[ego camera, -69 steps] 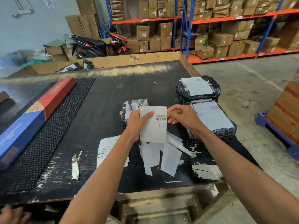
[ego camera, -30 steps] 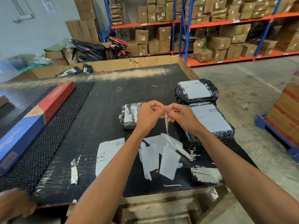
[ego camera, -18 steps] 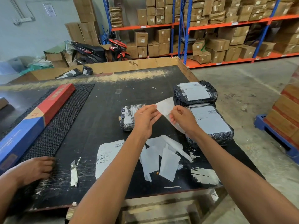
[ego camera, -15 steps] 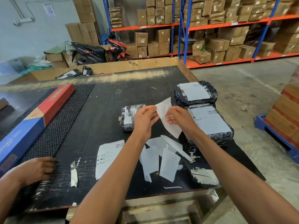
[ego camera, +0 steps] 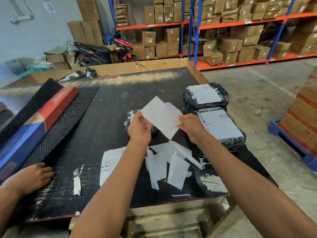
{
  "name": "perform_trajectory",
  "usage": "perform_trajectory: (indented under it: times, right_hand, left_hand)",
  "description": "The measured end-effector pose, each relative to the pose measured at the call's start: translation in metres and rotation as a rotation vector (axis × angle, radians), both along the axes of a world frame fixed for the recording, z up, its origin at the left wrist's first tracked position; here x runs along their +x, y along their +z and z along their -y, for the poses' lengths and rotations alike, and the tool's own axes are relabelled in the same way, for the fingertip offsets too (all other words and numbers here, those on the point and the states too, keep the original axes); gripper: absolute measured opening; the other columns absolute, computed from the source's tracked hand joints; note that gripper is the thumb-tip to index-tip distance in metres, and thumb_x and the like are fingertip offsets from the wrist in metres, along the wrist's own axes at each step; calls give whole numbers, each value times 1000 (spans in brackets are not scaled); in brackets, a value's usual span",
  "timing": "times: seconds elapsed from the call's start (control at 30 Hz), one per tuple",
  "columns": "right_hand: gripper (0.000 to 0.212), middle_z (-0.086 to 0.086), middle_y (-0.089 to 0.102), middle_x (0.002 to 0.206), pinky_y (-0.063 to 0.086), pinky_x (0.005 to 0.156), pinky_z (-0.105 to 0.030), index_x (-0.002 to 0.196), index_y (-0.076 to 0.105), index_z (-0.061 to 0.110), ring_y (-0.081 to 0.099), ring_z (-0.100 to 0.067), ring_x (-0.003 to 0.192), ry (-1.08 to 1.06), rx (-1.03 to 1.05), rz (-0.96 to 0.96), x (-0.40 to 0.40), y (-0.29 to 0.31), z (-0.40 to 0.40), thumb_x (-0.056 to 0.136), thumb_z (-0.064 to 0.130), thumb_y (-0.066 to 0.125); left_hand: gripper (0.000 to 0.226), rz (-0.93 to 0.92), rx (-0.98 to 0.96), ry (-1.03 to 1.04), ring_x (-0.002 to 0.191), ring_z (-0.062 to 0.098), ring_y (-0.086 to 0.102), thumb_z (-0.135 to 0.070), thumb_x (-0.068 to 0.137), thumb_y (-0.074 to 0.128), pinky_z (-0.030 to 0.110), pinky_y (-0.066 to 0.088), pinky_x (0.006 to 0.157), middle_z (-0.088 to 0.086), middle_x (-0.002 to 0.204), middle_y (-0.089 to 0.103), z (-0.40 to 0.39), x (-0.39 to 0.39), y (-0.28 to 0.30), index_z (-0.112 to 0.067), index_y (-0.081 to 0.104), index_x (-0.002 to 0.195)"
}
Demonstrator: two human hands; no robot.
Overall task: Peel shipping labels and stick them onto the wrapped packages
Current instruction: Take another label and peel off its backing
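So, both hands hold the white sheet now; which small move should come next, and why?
Probably pull the two layers fully apart. The left hand and right hand pinch the sheet above the small package, and it looks only partly separated; that package seems to carry no full label, unlike the two packages on the right.

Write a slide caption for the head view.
Left hand and right hand peel a white shipping label above a small black wrapped package on the black worktable.

Even, fairly bright daylight-like light fills the warehouse, casting only soft shadows under the paper scraps on the counter (ego camera: pixel 109 114). Wide-angle distortion bends the shelving (ego camera: pixel 240 23) at the far edge. Slight motion blur softens the whole picture.
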State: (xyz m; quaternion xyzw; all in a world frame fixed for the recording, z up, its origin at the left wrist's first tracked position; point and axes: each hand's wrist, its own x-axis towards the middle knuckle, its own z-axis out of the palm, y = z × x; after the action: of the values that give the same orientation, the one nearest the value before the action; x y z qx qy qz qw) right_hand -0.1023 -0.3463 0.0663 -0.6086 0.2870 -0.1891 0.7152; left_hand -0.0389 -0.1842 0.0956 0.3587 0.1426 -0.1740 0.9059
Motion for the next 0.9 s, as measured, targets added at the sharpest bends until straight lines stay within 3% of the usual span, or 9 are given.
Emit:
perform_trajectory:
  times: [0.1,0.23,0.33,0.4,0.5,0.63,0.7,0.8,0.9]
  right_hand:
    - [28,-10,59,99,59,90,-36,74,45,12,61,-12,78,-134,-54,-38,-4,1,8,100,8,54]
    - [12,-10,63,105,48,57,-20,91,47,13,67,-8,71,-362,-163,-68,-13,13,11,102,8,45]
    - [17,-8,64,103,40,40,-14,104,53,16,61,-6,64,-447,-174,-15,-21,25,22,101,3,41]
    - [25,-7,67,91,42,48,-18,109,60,14,57,-9,62,-297,-236,-90,-24,27,32,95,-3,47]
    - [29,-7,63,69,44,57,-20,91,68,7,52,-12,60,160,-366,-244,-27,19,32,85,-13,48]
    - [30,-9,66,72,48,55,-17,96,71,2,57,-13,63,466,-474,-399,-31,-8,10,89,-11,44]
    - [29,-8,68,83,52,59,-21,101,71,6,62,-12,67,524,-566,-455,-29,-21,-1,91,-6,47]
    - [35,-14,62,125,55,92,-40,132,59,15,66,-27,105,557,-816,-495,-25,-27,-7,98,20,55]
    - [53,-16,50,138,48,97,-40,150,38,16,62,-29,111,334,-900,-219,-21,-10,-11,102,37,51]
  left_hand:
    - [16,-60,-4,108,82,17,70,-5,88,64,26,56,63,6,96,74,-20,14,-1,-5,65,104]
    - [4,-106,21,248,72,17,64,-6,87,59,24,53,60,3,85,70,-44,33,-4,-7,62,90]
    - [5,-111,26,328,64,12,60,-8,87,55,19,48,53,-1,80,65,-60,42,-6,-10,58,85]
    - [7,-113,34,331,70,12,63,-11,88,56,19,52,59,-2,84,68,-68,44,-7,-10,62,91]
    - [19,-101,45,300,83,12,67,-15,90,58,21,54,66,-2,94,70,-66,41,-5,-9,65,106]
    - [8,-70,49,251,74,15,56,-13,92,58,23,51,63,-1,83,61,-49,29,3,-7,60,98]
    - [5,-46,48,230,78,17,57,-13,93,59,25,52,66,0,83,62,-41,22,8,-8,59,94]
    - [12,11,50,189,89,17,63,-15,94,60,26,56,76,1,95,68,-31,12,14,-8,63,104]
    - [10,17,61,168,89,16,62,-16,94,61,25,56,74,2,99,67,-21,3,18,-10,64,102]
